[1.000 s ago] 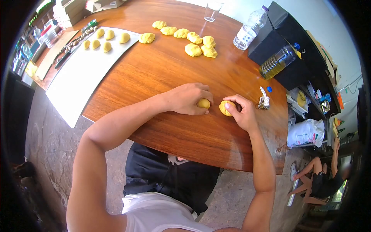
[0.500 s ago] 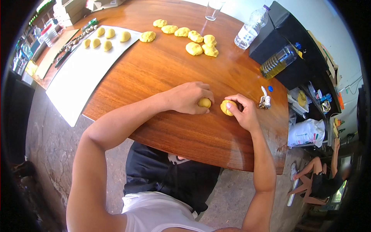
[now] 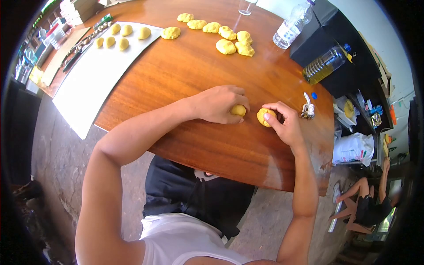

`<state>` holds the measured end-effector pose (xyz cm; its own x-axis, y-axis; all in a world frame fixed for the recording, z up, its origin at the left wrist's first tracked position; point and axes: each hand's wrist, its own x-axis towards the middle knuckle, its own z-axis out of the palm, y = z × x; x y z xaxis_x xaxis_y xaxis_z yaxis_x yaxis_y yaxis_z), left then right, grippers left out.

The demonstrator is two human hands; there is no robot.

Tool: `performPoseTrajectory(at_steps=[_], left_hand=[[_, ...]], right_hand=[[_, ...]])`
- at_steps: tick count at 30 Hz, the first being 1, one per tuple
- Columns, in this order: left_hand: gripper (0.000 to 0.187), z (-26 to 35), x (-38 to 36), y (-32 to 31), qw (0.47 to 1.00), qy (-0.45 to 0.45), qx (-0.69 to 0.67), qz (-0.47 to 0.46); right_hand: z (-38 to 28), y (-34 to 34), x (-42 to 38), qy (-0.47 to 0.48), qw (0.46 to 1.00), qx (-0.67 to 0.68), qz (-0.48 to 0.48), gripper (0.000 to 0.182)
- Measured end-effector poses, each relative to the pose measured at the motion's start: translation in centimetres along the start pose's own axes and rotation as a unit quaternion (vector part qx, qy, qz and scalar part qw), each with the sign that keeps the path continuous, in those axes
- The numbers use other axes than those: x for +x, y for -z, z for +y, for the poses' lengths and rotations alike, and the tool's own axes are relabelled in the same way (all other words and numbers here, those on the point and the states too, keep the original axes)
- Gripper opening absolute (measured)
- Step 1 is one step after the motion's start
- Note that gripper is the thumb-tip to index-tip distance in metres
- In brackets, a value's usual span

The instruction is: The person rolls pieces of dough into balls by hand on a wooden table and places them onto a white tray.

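My left hand (image 3: 224, 104) is cupped on the wooden table around a smooth yellow dough ball (image 3: 238, 110), part of which shows under the fingers. To its right, my right hand (image 3: 284, 120) grips a rougher yellow dough lump (image 3: 266, 117) between thumb and fingers. Farther back, several uneven dough lumps (image 3: 212, 27) lie in a loose row, with a few bunched at the row's right end. Several smooth round dough balls (image 3: 143, 33) rest on a white sheet (image 3: 86, 90) at the left.
Toward the back right stand a water bottle (image 3: 289, 31) and a glass (image 3: 247, 6). An oil bottle (image 3: 324, 66) leans by a black box (image 3: 316, 37). A blue cap (image 3: 314, 95) and crumpled foil (image 3: 308, 108) lie right of my hands. Another person (image 3: 373, 205) sits at far right.
The view has shifted slightly, so the table contents appear a little higher or farther right. Both hands keep hold of the same dough pieces, with little visible change in grip.
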<state>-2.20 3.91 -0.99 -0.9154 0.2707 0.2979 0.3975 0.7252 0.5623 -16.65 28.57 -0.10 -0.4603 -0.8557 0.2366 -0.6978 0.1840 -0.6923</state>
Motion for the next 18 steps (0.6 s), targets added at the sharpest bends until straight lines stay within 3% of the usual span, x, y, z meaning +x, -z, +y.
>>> performPoseTrajectory(at_steps=[18], left_hand=[[0.03,-0.1,-0.2,-0.2,1.0,-0.004,0.021,0.011]], right_hand=[[-2.5,0.7,-1.5,0.027,0.998,-0.06,-0.016,0.033]])
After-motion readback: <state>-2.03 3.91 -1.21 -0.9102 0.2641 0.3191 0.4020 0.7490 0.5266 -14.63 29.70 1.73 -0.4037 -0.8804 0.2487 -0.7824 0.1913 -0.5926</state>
